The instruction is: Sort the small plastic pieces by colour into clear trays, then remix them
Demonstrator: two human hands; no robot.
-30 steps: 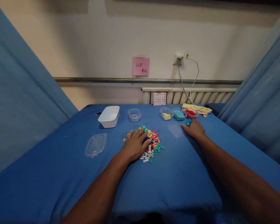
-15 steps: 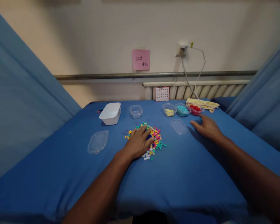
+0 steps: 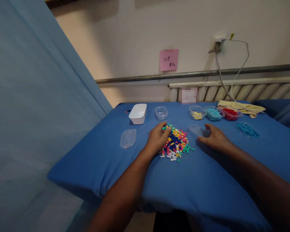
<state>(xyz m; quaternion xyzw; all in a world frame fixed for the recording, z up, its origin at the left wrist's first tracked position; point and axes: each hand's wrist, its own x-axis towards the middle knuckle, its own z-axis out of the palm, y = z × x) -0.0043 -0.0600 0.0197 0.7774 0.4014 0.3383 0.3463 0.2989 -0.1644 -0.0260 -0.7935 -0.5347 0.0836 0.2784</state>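
Note:
A heap of small colourful plastic pieces [image 3: 175,141] lies on the blue cloth, in dark blue, pink, yellow, green and white. My left hand [image 3: 157,138] rests at the heap's left edge, fingers loosely curved and apart, with no piece visibly held. To the right of the heap, my right hand [image 3: 215,138] has thumb and fingers around the right end of a clear plastic lid [image 3: 195,130]; the hand partly hides it. Just beyond that hand, a shallow clear lid or tray holds blue pieces [image 3: 247,129].
Along the back stand a white tub [image 3: 138,114], a bare clear container [image 3: 161,113], and clear containers of yellow [image 3: 197,115], light blue [image 3: 214,113] and red pieces [image 3: 230,113]. Another clear lid [image 3: 128,138] lies left. A yellow cloth [image 3: 241,107] sits behind the red pieces.
The view has turned left. My left hand has slid off the heap's top to its left side. My right hand has moved left from the blue pieces to the clear lid, which has shifted left.

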